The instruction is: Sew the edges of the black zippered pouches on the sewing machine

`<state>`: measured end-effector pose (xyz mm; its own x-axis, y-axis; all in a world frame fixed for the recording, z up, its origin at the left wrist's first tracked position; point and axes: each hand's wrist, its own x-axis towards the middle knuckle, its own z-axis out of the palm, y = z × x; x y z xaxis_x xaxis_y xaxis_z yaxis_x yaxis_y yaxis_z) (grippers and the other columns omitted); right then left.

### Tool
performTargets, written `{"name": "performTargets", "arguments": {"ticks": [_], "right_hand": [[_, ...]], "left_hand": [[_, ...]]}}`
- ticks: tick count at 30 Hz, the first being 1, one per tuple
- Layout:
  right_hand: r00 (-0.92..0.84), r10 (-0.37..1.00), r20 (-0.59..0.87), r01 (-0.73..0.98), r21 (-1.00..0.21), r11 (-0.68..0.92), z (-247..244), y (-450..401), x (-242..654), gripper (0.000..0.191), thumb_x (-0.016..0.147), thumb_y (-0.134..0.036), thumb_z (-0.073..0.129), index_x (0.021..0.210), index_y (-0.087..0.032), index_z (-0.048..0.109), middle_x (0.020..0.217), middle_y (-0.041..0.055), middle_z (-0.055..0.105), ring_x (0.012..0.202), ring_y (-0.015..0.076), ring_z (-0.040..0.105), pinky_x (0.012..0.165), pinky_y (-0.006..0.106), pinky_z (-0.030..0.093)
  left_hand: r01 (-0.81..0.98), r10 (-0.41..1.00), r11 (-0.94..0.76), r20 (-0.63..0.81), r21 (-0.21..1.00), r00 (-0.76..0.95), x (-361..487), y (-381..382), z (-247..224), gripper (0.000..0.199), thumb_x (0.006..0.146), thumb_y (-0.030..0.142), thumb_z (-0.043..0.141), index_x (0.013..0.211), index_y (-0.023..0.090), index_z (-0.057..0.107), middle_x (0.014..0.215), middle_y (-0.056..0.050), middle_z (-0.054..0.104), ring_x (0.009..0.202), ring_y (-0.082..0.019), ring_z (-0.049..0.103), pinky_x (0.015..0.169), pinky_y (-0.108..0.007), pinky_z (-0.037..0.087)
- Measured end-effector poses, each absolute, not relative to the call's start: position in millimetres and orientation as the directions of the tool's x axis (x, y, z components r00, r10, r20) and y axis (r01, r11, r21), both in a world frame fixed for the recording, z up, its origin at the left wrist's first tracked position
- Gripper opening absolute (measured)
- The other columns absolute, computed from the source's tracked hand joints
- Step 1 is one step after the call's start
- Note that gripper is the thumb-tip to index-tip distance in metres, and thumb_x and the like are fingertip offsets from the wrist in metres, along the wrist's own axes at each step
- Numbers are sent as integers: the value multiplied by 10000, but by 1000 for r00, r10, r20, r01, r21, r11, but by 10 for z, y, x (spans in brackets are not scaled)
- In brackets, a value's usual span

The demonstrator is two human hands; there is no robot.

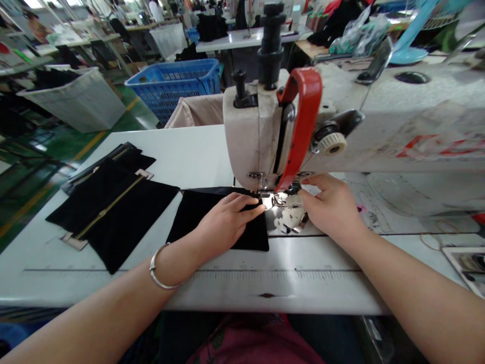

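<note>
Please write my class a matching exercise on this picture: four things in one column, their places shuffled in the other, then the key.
Things:
1. Left hand
2. Right hand
3. Silver bracelet
4. Blue basket

Places:
A. Beyond the white table
B. On black cloth
C. Around the left wrist
D. Right of the needle area of the sewing machine

Right pairs: 1-B, 2-D, 3-C, 4-A

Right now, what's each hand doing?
Left hand: fingers spread, pressing the black fabric flat.
Right hand: at the sewing machine's needle area; its grip can't be told.
</note>
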<state>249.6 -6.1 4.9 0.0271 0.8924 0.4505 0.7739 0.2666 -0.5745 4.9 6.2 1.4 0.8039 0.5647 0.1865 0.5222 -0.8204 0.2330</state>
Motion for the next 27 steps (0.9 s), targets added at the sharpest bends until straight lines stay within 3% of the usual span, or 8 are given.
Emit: {"name": "performTargets", "arguments": {"ticks": [4,10,12,15,17,19,23,27], "right_hand": [[-44,908,417,752,-585,305,75,-103,2560,162,893,-317,543,924,-204,656,906,76,701,869,238,664,770,355,525],[-579,782,231,566,-577,589,157,-274,2795,396,809,-147,570,1195,-233,597,1265,84,583,1194,245,539,1013,416,444],[-587,784,202,591,-556,585,116,-265,2788,373,816,-136,584,1176,-232,597,1267,89,574,1205,251,519,1012,434,442],[-431,846,314,718,-449,532,17,-195,2689,127,863,-257,638,969,-190,618,1090,110,630,1052,272,560,895,439,482],[-380,832,404,783,-338,522,-22,-178,2608,134,882,-303,627,849,-175,606,978,117,638,958,279,563,838,442,474],[-466,768,439,748,-268,607,-22,-227,2542,145,914,-270,569,815,-174,614,896,96,638,896,258,563,818,427,461],[-710,584,393,481,-335,810,8,-434,2446,194,926,-160,496,1045,-170,648,1007,74,655,972,217,573,865,381,464],[-733,593,333,466,-388,795,-11,-542,2364,220,907,-156,512,1054,-157,675,979,85,651,958,232,577,845,401,479]], "left_hand": [[519,567,-818,191,248,801,49,56,13,495,850,36,493,1309,206,560,1263,-86,558,1142,-232,515,1029,-452,477],[534,581,-808,192,247,791,44,36,44,440,902,71,471,1321,181,550,1288,-97,552,1210,-242,489,1076,-457,440],[515,571,-815,209,266,794,23,-10,78,380,934,234,539,1307,168,562,1311,-120,541,1236,-268,477,1070,-476,441],[456,519,-846,227,276,824,-14,-108,129,551,855,499,653,1273,146,583,1300,-147,558,1225,-304,491,1049,-501,455],[432,490,-863,231,261,840,-24,-166,145,503,889,450,629,1269,126,574,1268,-140,591,1196,-280,523,1045,-473,469],[431,490,-865,246,258,836,-16,-206,142,358,955,277,534,1270,109,559,1241,-122,619,1177,-233,549,1053,-422,473],[481,551,-829,264,286,792,38,-238,94,401,901,106,483,1299,99,529,1273,-122,596,1203,-214,532,1073,-404,460],[547,583,-806,143,227,800,79,-222,54,567,807,123,582,1366,127,487,1406,-137,477,1308,-293,429,1107,-496,410]]}}
